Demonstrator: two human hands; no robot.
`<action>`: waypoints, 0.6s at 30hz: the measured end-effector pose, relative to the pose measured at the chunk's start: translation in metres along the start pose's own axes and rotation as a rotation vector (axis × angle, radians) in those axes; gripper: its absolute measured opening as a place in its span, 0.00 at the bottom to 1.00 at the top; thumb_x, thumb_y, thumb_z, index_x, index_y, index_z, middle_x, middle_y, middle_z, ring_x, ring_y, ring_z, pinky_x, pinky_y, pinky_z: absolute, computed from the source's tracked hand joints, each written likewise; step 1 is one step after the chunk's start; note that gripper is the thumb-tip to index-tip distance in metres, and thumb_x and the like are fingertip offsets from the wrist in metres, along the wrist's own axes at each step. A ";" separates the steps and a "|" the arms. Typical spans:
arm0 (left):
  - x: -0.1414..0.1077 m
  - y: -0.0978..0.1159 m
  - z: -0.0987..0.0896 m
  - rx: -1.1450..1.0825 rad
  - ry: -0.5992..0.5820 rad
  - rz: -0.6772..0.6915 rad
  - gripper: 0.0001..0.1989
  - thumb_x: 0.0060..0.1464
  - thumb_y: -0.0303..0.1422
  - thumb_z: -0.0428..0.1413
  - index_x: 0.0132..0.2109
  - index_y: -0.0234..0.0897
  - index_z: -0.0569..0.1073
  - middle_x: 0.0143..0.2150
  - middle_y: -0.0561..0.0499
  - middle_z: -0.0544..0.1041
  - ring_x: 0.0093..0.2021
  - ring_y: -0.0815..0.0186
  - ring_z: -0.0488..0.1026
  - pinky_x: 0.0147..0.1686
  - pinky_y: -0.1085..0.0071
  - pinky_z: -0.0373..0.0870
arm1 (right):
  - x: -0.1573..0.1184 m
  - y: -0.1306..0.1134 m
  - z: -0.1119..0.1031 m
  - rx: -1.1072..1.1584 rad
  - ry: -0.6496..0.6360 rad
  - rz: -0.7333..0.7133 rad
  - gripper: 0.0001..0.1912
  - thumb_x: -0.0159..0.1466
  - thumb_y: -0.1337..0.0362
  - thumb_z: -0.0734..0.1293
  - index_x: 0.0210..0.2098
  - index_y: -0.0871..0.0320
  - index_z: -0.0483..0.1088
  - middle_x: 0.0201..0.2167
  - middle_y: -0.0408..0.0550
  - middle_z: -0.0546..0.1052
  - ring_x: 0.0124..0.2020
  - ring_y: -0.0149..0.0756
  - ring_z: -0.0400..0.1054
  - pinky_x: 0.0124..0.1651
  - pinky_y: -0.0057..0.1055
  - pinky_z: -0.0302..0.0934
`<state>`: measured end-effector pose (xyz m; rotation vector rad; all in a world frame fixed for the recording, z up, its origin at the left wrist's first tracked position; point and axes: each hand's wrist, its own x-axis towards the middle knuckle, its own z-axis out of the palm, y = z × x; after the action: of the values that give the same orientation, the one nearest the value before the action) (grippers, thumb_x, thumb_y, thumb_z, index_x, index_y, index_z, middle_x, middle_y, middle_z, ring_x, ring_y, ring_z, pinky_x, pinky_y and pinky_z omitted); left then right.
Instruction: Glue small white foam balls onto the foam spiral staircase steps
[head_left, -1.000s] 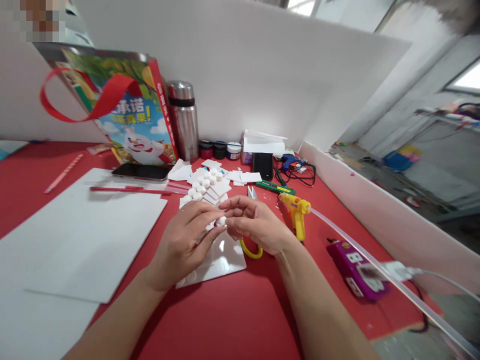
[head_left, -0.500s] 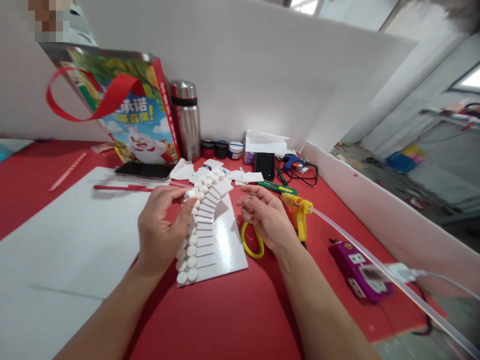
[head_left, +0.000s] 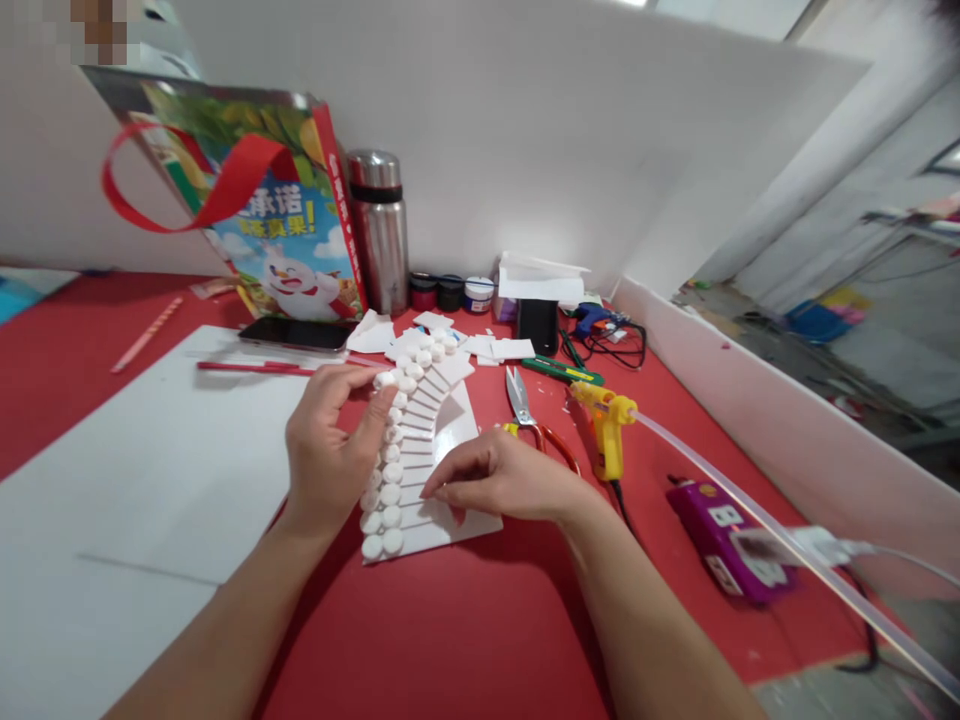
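A curved white piece (head_left: 420, 435) of narrow slats, edged with white round discs (head_left: 391, 495), lies on a glossy white board (head_left: 480, 520). My left hand (head_left: 334, 460) grips its outer edge, thumb and fingers closed around the discs near the bend. My right hand (head_left: 517, 480) is over the lower slats, fingertips drawn together close to their surface. Whether anything small is between those fingertips is hidden. Just beyond the right hand lie scissors (head_left: 519, 395) with red and yellow handles. To its right stands a yellow glue gun (head_left: 609, 425) with a long clear glue stick.
A large white sheet (head_left: 165, 480) with a red pen (head_left: 247, 368) covers the left. Behind are a phone (head_left: 296, 335), a printed bag (head_left: 285, 220), a steel flask (head_left: 382, 235), paint jars (head_left: 478, 294), paper scraps and a green cutter (head_left: 562, 371). A purple box (head_left: 724, 540) sits right.
My right hand has moved left and down from beside the board onto the slats, uncovering the scissors. My left hand keeps its hold. The whole view has shifted slightly.
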<state>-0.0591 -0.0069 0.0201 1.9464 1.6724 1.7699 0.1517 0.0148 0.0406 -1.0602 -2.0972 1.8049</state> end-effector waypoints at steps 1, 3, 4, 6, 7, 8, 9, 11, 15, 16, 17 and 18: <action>0.000 0.000 0.000 0.000 -0.001 0.000 0.06 0.62 0.32 0.60 0.45 0.38 0.77 0.40 0.51 0.76 0.40 0.65 0.73 0.46 0.65 0.71 | 0.000 0.000 0.000 -0.024 -0.008 0.002 0.13 0.60 0.66 0.69 0.42 0.61 0.82 0.25 0.43 0.79 0.22 0.25 0.63 0.23 0.21 0.54; 0.000 0.001 -0.001 -0.001 -0.006 0.001 0.05 0.62 0.32 0.60 0.45 0.38 0.76 0.40 0.51 0.76 0.40 0.65 0.73 0.46 0.66 0.71 | 0.001 0.000 -0.001 -0.062 -0.042 0.012 0.14 0.61 0.64 0.69 0.44 0.61 0.82 0.26 0.44 0.80 0.23 0.25 0.63 0.24 0.21 0.56; -0.001 0.002 -0.001 -0.001 -0.006 0.003 0.05 0.62 0.32 0.60 0.45 0.38 0.76 0.40 0.51 0.77 0.40 0.65 0.73 0.46 0.66 0.71 | 0.001 0.000 -0.001 -0.077 -0.063 0.017 0.15 0.61 0.63 0.69 0.44 0.61 0.83 0.27 0.45 0.81 0.23 0.26 0.64 0.25 0.21 0.57; -0.001 0.002 -0.001 0.002 -0.005 0.003 0.05 0.62 0.32 0.60 0.45 0.39 0.77 0.40 0.51 0.77 0.40 0.65 0.74 0.46 0.65 0.72 | 0.000 0.000 -0.001 -0.091 -0.100 0.018 0.15 0.61 0.63 0.70 0.45 0.61 0.83 0.27 0.46 0.81 0.26 0.28 0.68 0.28 0.22 0.59; -0.001 0.002 -0.001 0.001 -0.003 0.002 0.06 0.62 0.32 0.60 0.45 0.39 0.77 0.40 0.51 0.77 0.41 0.65 0.74 0.47 0.65 0.72 | 0.000 0.001 0.000 -0.088 -0.110 0.014 0.15 0.61 0.63 0.70 0.45 0.61 0.83 0.27 0.46 0.81 0.27 0.29 0.70 0.30 0.22 0.61; -0.001 0.002 -0.001 -0.003 -0.001 -0.004 0.06 0.62 0.33 0.60 0.45 0.39 0.77 0.40 0.51 0.77 0.41 0.65 0.74 0.47 0.65 0.72 | 0.000 0.001 0.000 -0.081 -0.112 0.008 0.15 0.61 0.63 0.70 0.44 0.61 0.83 0.27 0.46 0.81 0.27 0.30 0.71 0.30 0.22 0.61; -0.001 0.001 -0.002 -0.012 0.005 -0.017 0.06 0.62 0.33 0.60 0.45 0.39 0.77 0.40 0.51 0.77 0.41 0.64 0.74 0.48 0.64 0.72 | 0.000 0.001 0.001 -0.073 -0.105 0.001 0.14 0.61 0.63 0.70 0.44 0.60 0.83 0.26 0.46 0.81 0.27 0.31 0.72 0.30 0.23 0.62; 0.000 -0.002 -0.002 -0.039 0.046 -0.067 0.06 0.61 0.35 0.61 0.44 0.39 0.77 0.40 0.51 0.77 0.41 0.64 0.74 0.48 0.64 0.73 | 0.000 0.003 0.001 -0.065 -0.076 -0.005 0.13 0.61 0.63 0.70 0.42 0.58 0.83 0.25 0.45 0.81 0.26 0.31 0.71 0.28 0.23 0.60; 0.003 -0.006 -0.001 -0.087 0.155 -0.212 0.09 0.61 0.39 0.60 0.43 0.39 0.77 0.41 0.51 0.78 0.40 0.64 0.76 0.47 0.65 0.75 | 0.003 0.005 0.002 0.024 0.034 -0.008 0.11 0.62 0.62 0.70 0.41 0.58 0.82 0.24 0.44 0.79 0.23 0.29 0.68 0.25 0.24 0.58; 0.003 -0.006 -0.001 -0.097 0.163 -0.235 0.09 0.61 0.40 0.60 0.43 0.39 0.77 0.41 0.51 0.79 0.40 0.64 0.77 0.47 0.65 0.76 | 0.004 0.005 0.002 0.074 0.067 -0.016 0.11 0.62 0.61 0.70 0.42 0.59 0.82 0.23 0.44 0.78 0.23 0.29 0.69 0.26 0.24 0.59; 0.004 -0.006 -0.001 -0.107 0.163 -0.251 0.10 0.61 0.40 0.60 0.43 0.39 0.77 0.41 0.50 0.79 0.41 0.64 0.77 0.47 0.65 0.76 | 0.005 0.005 0.002 0.127 0.104 -0.028 0.11 0.63 0.61 0.70 0.42 0.59 0.82 0.23 0.43 0.77 0.23 0.29 0.69 0.26 0.24 0.59; 0.004 -0.006 -0.001 -0.115 0.161 -0.261 0.10 0.61 0.41 0.60 0.43 0.39 0.77 0.41 0.50 0.79 0.41 0.64 0.77 0.47 0.65 0.76 | 0.005 0.004 0.002 0.176 0.144 -0.040 0.11 0.63 0.62 0.70 0.42 0.59 0.81 0.22 0.43 0.76 0.23 0.28 0.69 0.27 0.24 0.59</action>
<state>-0.0647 -0.0022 0.0191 1.4978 1.7329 1.9140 0.1484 0.0165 0.0344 -1.0605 -1.8282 1.7980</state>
